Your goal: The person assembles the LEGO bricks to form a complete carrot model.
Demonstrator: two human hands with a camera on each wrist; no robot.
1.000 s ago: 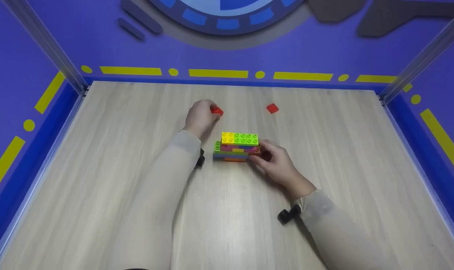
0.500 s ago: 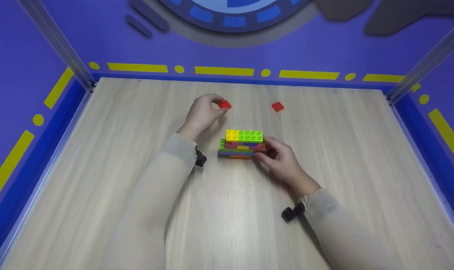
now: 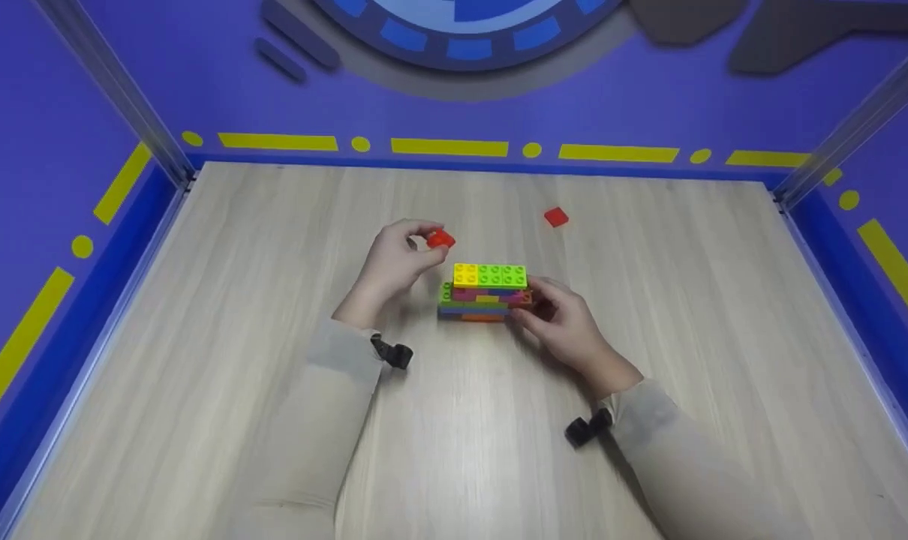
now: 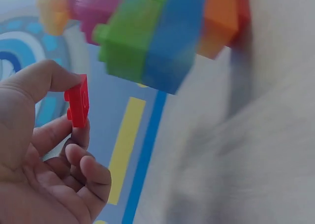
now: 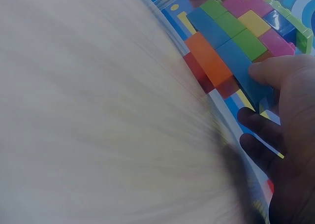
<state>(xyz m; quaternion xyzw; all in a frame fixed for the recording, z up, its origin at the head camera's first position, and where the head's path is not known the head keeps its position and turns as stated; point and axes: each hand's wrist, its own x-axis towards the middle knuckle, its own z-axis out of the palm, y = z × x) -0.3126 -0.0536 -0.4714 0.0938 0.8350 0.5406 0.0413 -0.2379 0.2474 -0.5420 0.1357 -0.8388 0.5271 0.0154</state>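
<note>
My left hand (image 3: 389, 262) pinches a thin red toy brick (image 3: 440, 238) between thumb and fingertips, behind and left of a block stack (image 3: 490, 277). In the left wrist view this red brick (image 4: 78, 102) is held on edge, its studs facing the palm. Layers of orange, blue, green, pink and yellow bricks make up the stack, with a yellow and green studded row on top. My right hand (image 3: 568, 328) grips the stack's right end. The right wrist view shows the thumb against a blue brick (image 5: 241, 61), with red and orange bricks under that layer.
A second flat red brick (image 3: 556, 217) lies on the wooden table (image 3: 649, 247) beyond the stack, to its right. Blue panels (image 3: 454, 112) with yellow marks enclose the table at the back and both sides.
My left hand has first gone right, then come back toward me with the red brick, closer to the stack's left end. The right hand keeps its grip on the stack.
</note>
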